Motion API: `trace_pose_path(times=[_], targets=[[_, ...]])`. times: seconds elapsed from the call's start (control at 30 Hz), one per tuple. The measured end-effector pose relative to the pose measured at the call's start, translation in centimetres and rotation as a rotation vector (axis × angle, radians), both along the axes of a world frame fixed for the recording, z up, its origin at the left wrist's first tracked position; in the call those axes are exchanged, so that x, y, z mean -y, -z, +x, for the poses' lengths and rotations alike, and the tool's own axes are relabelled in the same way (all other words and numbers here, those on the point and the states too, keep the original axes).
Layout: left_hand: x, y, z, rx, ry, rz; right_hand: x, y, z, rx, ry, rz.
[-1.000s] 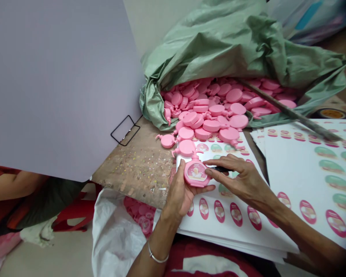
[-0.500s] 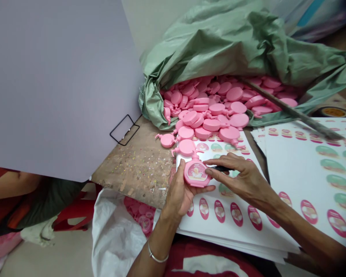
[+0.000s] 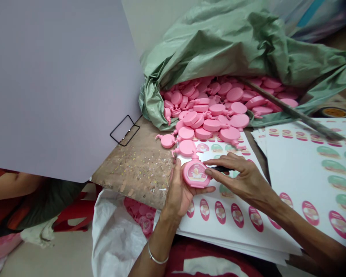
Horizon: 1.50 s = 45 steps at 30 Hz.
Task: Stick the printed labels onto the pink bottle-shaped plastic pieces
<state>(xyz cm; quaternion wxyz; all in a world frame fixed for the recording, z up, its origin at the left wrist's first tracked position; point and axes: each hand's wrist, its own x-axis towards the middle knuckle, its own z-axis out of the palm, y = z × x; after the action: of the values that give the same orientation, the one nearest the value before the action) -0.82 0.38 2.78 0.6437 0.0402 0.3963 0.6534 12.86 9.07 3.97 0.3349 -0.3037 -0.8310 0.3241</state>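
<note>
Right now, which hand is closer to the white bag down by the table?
Left. The left hand is just right of the white woven sack; the right hand is farther off, beyond the pink bottle.

The left hand [image 3: 185,193] curls palm-up while the right hand [image 3: 242,177] reaches across, fingers bent.

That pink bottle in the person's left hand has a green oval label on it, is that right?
Not quite: the label on the pink bottle in the left hand is a pink-edged oval with a picture, not green. The head view shows it.
</note>
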Motion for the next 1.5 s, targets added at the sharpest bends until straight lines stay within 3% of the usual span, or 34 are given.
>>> trace_pose_path(times=[0.33, 0.57, 0.83, 1.0, 1.13, 1.2, 1.37, 1.5], targets=[[0.3, -0.3, -0.1, 0.007, -0.001, 0.015, 0.0, 0.2, 0.2, -0.008, 0.003, 0.006], [0.9, 0.2, -0.1, -0.012, 0.011, 0.144, 0.1, 0.0, 0.2, 0.000, 0.019, -0.008], [0.9, 0.4, -0.3, -0.091, 0.056, 0.127, 0.2, -0.3, 0.1, 0.025, 0.029, -0.026], [0.9, 0.4, 0.1, -0.161, 0.036, 0.126, 0.4, -0.3, 0.6, 0.123, 0.008, 0.199], [0.8, 0.7, 0.0, -0.189, 0.007, 0.136, 0.0, -0.2, 2.3, 0.293, 0.271, 0.430], [0.7, 0.7, 0.0, -0.200, 0.032, 0.142, -0.3, -0.1, 2.5, 0.245, 0.336, 0.348], [0.9, 0.0, 0.6, -0.287, 0.166, 0.175, 0.8, 0.8, -0.8, 0.043, 0.140, -0.164], [1.5, -0.1, 0.5, -0.316, 0.155, 0.201, 0.7, 1.8, -2.6, 0.008, 0.197, -0.264]])
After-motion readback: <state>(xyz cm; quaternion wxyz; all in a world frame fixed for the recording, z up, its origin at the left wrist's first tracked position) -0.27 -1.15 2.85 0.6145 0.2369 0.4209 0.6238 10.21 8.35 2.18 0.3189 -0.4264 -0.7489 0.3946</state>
